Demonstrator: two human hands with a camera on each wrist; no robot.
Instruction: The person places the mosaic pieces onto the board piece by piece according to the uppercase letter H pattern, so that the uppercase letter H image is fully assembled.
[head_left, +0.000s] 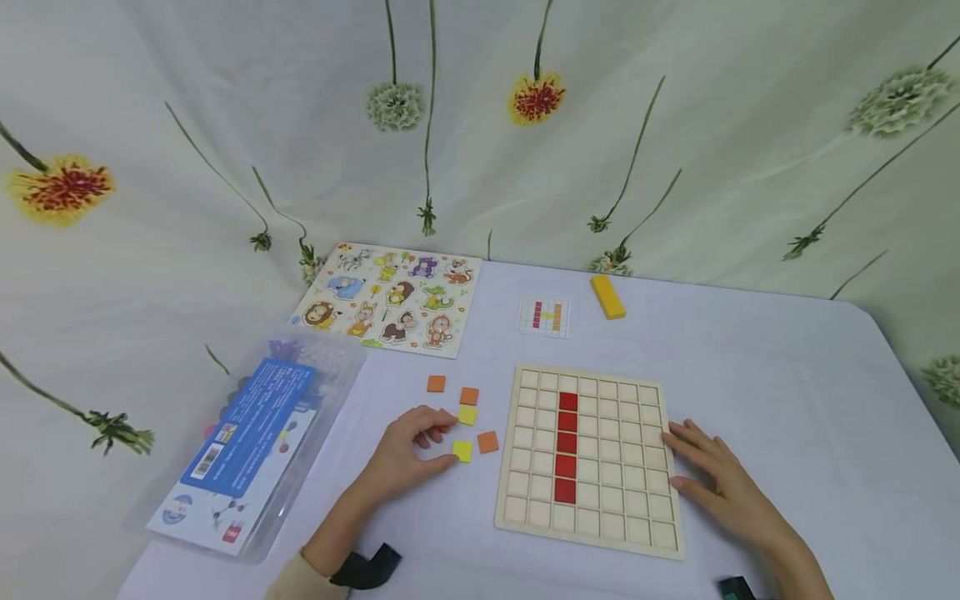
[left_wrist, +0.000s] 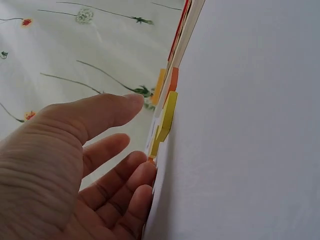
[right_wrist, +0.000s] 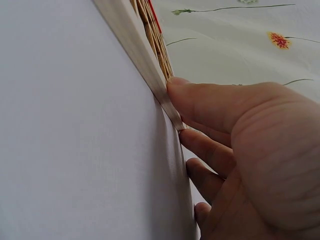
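Flat yellow squares [head_left: 462, 451] lie beside the left hand [head_left: 408, 454], fingers apart; the spread right hand [head_left: 723, 487] touches a pale wooden grid board [head_left: 633, 504] holding red squares [head_left: 566, 443].

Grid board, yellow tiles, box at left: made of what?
Grid board: probably wood or plywood, matte; pale beige, with a faintly streaked edge in the right wrist view.
Yellow tiles: plastic or painted wood, can't tell which; smooth, even colour on face and edge in the left wrist view.
Box at left: likely clear plastic, smooth; its walls are see-through.
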